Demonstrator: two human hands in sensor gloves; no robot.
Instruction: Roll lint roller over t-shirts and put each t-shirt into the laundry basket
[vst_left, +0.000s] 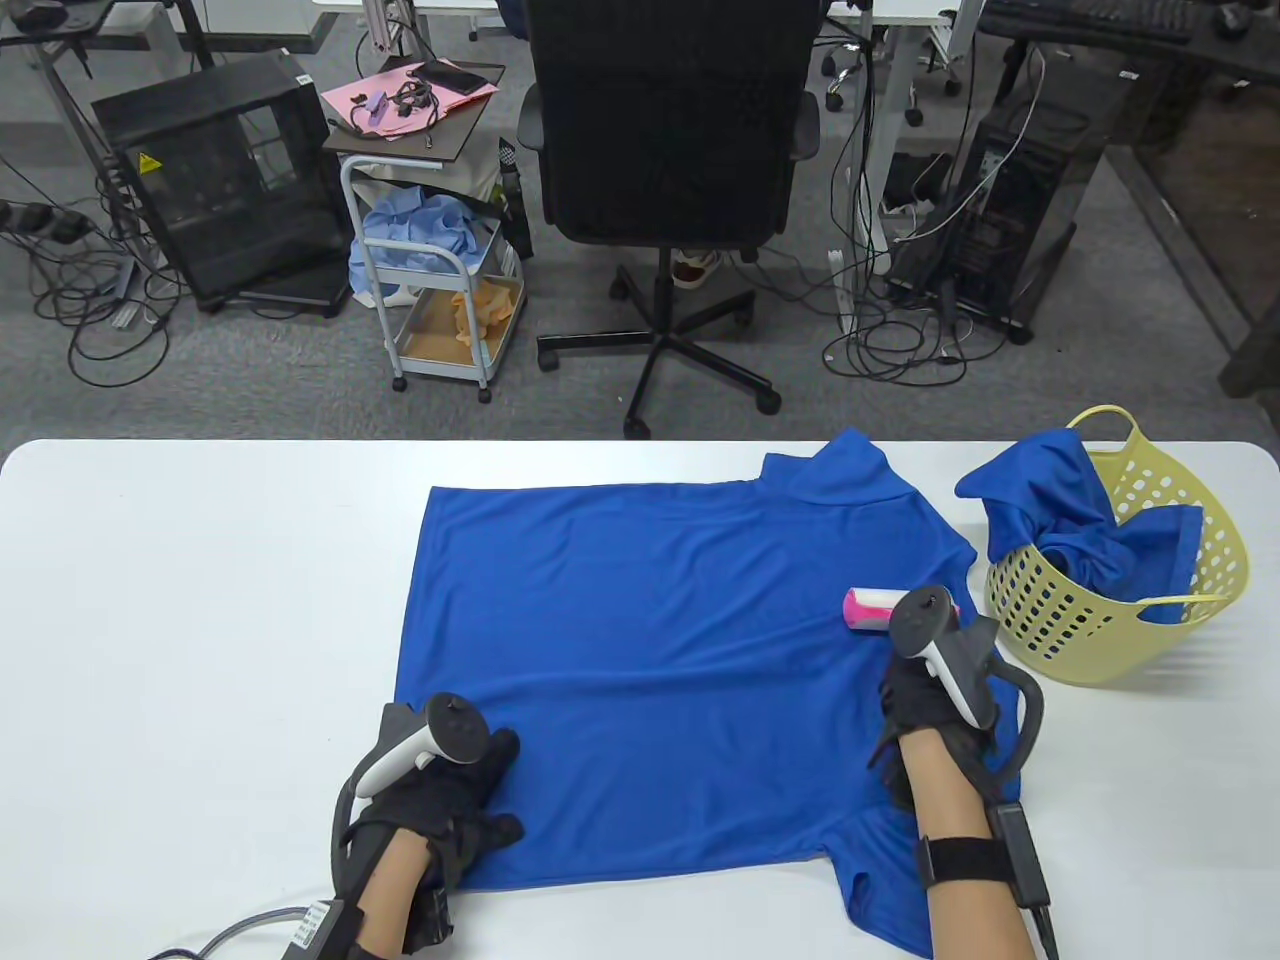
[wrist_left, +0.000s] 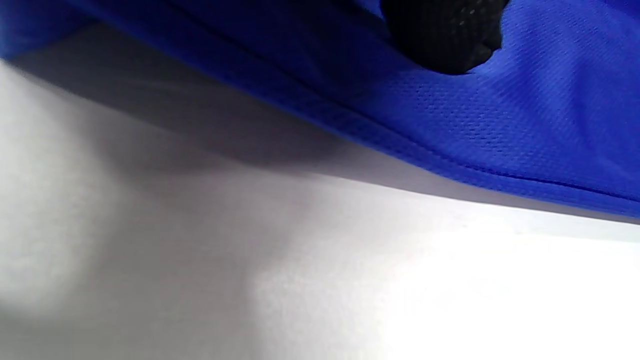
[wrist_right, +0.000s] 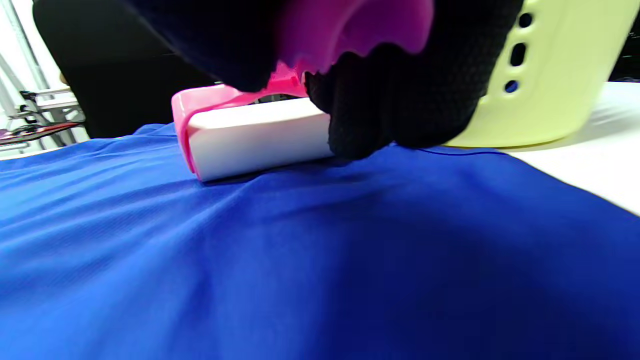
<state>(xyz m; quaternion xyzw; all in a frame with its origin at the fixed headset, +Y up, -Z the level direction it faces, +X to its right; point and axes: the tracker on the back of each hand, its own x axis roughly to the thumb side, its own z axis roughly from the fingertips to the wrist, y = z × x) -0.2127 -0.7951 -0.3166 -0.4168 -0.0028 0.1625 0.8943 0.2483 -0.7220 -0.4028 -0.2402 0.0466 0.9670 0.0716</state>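
Note:
A blue t-shirt (vst_left: 660, 640) lies spread flat on the white table (vst_left: 180, 620). My right hand (vst_left: 925, 690) grips the pink handle of the lint roller (vst_left: 872, 610), whose white roll (wrist_right: 255, 137) rests on the shirt near its right sleeve. My left hand (vst_left: 470, 780) lies on the shirt's near-left hem, fingers pressing the cloth down; one fingertip (wrist_left: 445, 40) shows on the fabric (wrist_left: 500, 135). A yellow laundry basket (vst_left: 1140, 620) stands at the right with another blue t-shirt (vst_left: 1060, 510) bundled inside.
The table's far edge runs just behind the shirt collar. Beyond it on the floor stand a black office chair (vst_left: 665, 130), a small white cart (vst_left: 440, 270) and computer towers. The basket wall (wrist_right: 555, 75) is close beside my right hand.

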